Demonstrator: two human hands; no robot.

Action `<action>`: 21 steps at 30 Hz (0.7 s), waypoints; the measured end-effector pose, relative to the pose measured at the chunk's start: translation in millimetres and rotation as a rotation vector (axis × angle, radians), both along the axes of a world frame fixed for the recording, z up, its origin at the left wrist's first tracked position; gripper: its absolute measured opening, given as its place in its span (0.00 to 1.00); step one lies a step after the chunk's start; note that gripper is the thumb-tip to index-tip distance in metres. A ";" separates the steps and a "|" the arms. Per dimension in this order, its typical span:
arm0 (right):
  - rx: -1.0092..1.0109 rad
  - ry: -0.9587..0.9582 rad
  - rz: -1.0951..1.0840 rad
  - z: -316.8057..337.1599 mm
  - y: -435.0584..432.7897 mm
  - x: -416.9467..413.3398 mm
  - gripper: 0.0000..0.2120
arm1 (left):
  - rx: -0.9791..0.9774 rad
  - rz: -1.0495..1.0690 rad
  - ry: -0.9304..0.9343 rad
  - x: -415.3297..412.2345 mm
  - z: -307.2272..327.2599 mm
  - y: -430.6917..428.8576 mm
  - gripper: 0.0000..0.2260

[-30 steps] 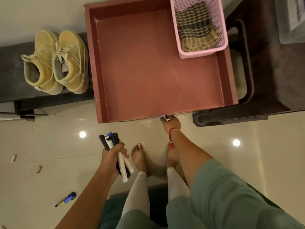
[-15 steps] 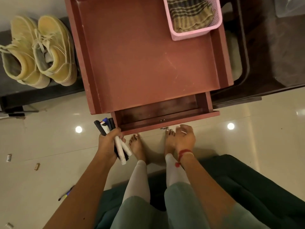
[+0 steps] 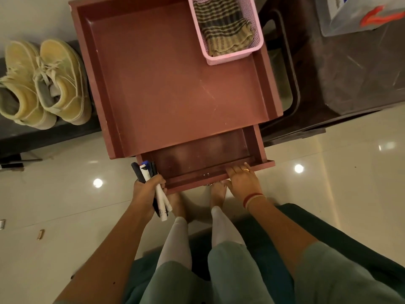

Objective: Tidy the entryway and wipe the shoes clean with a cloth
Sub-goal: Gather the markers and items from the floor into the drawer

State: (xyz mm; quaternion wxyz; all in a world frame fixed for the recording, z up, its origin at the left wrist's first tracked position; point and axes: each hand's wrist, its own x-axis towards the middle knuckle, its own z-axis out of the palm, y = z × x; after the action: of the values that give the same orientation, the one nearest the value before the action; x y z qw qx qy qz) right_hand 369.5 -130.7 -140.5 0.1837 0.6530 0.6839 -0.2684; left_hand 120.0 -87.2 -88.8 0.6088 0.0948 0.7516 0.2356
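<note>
Head view: a red-brown cabinet [image 3: 175,84] with a raised rim around its top fills the middle of the frame toward twelve o'clock. Its drawer [image 3: 203,154] stands partly out at the near edge, and the part of the inside that shows is bare.

The left hand [image 3: 148,190], at about seven o'clock from the drawer, is clenched around a bundle of markers [image 3: 161,205]. Their capped ends stick up past the drawer's left corner and their white barrels point down toward the feet. The right hand [image 3: 241,181] rests on the drawer's front edge near its right end, at five o'clock from the cabinet's centre. Its fingers [image 3: 235,171] lie fairly straight over the rim, not wrapped around anything. There is a ring on one finger and a red thread at the wrist.

The shoes [image 3: 43,82], a pale yellow pair, sit side by side on a dark bench [image 3: 54,137] at nine o'clock, just beside the cabinet's left wall. The cloth [image 3: 223,29], striped dark and tan, lies folded in a pink basket [image 3: 232,59] in the top's far right corner, at one o'clock.

A dark stool [image 3: 350,73] stands at three o'clock, with a clear box [image 3: 350,16] on it. Two small objects [image 3: 40,234] lie on the glossy floor [image 3: 65,205] at eight o'clock.
</note>
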 end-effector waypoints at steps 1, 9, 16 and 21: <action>-0.023 0.007 0.010 1.1 -4.7 2.1 0.22 | -0.007 0.003 -0.003 1.9 -1.9 -0.9 0.05; -0.104 0.177 -0.293 8.6 -4.2 0.0 0.17 | -0.033 -0.087 -0.079 20.1 -12.2 -8.7 0.16; -0.278 0.795 -0.788 49.8 5.1 -71.0 0.12 | -0.039 0.010 -0.186 30.4 -19.9 -4.6 0.06; -0.241 0.772 -0.833 41.2 1.3 -99.1 0.14 | -0.055 0.016 -0.253 30.9 -26.1 2.8 0.11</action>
State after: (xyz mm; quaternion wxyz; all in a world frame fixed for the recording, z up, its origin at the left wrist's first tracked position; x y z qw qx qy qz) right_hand 270.5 -129.4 -99.3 -0.1269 0.6963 0.3515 -0.6128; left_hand 150.9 -84.4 -114.9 0.6992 0.0414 0.6758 0.2298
